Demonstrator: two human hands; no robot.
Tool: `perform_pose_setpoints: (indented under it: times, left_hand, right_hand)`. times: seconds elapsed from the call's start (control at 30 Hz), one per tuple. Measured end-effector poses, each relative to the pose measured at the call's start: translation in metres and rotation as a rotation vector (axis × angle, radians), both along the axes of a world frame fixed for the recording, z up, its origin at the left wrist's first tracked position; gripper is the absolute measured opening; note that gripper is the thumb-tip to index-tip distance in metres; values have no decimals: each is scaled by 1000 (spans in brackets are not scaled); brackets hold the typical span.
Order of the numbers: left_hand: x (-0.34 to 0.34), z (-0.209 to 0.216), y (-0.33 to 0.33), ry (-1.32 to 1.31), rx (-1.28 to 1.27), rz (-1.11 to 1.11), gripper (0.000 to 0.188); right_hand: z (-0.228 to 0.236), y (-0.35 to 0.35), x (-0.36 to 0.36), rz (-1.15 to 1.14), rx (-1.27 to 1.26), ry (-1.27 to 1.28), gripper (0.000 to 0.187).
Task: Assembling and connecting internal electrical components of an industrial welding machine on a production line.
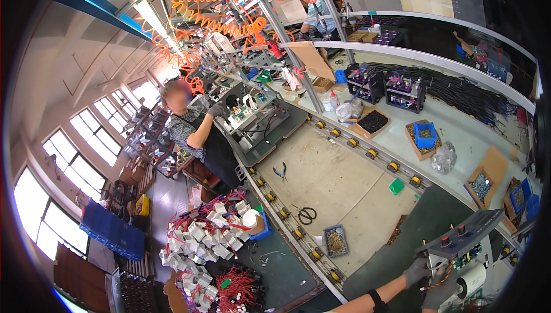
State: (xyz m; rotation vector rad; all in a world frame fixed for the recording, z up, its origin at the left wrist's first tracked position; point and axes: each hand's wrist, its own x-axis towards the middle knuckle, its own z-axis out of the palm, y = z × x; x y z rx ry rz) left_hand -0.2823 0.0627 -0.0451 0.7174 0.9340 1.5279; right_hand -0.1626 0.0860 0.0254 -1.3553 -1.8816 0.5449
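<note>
In the head view, the work in hand is an open electronic unit (482,227) at the lower right, beside a smooth dark-green sheet (425,221). Its slanted dark-grey panel is flat and matte, set with round red-topped knobs (462,230); below it show a green circuit board (472,254), a glossy white cylinder (474,277) and thin twisted wires (442,277) in orange and dark strands. The left forearm slants in from the lower edge, a black band (377,300) around it, and the left hand (416,271), in a grey fabric glove, lies with bent fingers against the unit's near left side. The right hand (439,294), gloved alike, is just below and beside it, under the wires; whether either hand pinches anything I cannot tell. Farther off, yellow-and-black rollers (298,232) line metal rails, flanking a worn pale surface with black loop-handled scissors (307,215), slim blue-handled pliers (280,171) and a rectangular blue tray (326,243) of small metallic pieces.
</note>
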Motion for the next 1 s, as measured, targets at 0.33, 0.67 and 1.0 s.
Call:
perform_pose_setpoints:
  times: [0.33, 0.67, 1.0]
  left_hand:
    - [-5, 8, -3, 208, -156, -97, 40]
    - [4, -40, 8, 220, -7, -26, 38]
    - [-8, -6, -15, 417, -76, -120, 31]
  right_hand:
    - [1, -6, -4, -121, 56, -147, 25]
    - [2, -5, 0, 15, -27, 29, 24]
    - [1, -4, -1, -27, 40, -121, 27]
